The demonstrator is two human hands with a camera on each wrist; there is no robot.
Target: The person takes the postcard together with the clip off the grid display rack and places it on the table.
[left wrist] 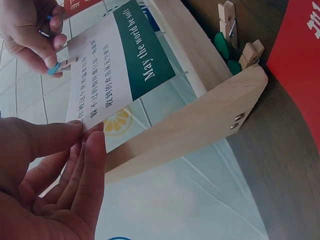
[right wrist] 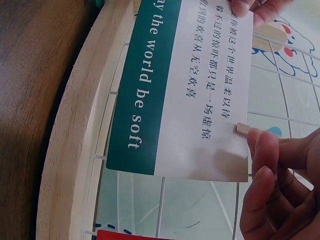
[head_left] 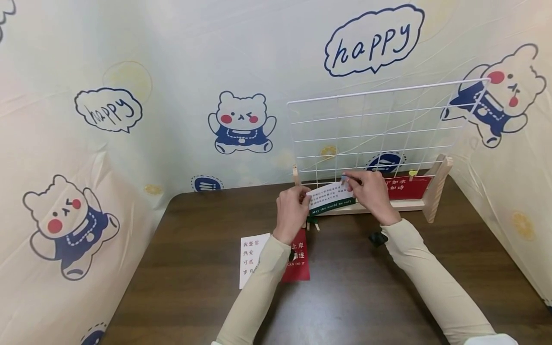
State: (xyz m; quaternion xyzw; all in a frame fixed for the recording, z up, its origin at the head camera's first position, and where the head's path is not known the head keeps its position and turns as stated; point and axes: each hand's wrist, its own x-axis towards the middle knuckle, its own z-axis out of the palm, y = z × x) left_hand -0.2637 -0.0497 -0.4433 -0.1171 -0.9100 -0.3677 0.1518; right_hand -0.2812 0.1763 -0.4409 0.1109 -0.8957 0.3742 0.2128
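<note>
A white card with a green band [head_left: 329, 195] is held up in front of a white wire grid rack on a wooden stand [head_left: 437, 189]. With thumb and fingers, my left hand [head_left: 293, 211] pinches the card's left corner. My right hand [head_left: 373, 194] pinches a small wooden clothespin [right wrist: 243, 129] with a blue decoration. The clothespin's tip is at the card's upper edge, towards its right end; whether it also grips a wire cannot be told. Printed text on the card faces me.
A red card [head_left: 405, 189] hangs low on the grid under a yellow-topped clip [head_left: 413, 173]. On the table lie a white card [head_left: 250, 261], another red card [head_left: 299, 268] and green-decorated clothespins [left wrist: 251, 54] beside the stand's left foot. Patterned cloth hangs behind.
</note>
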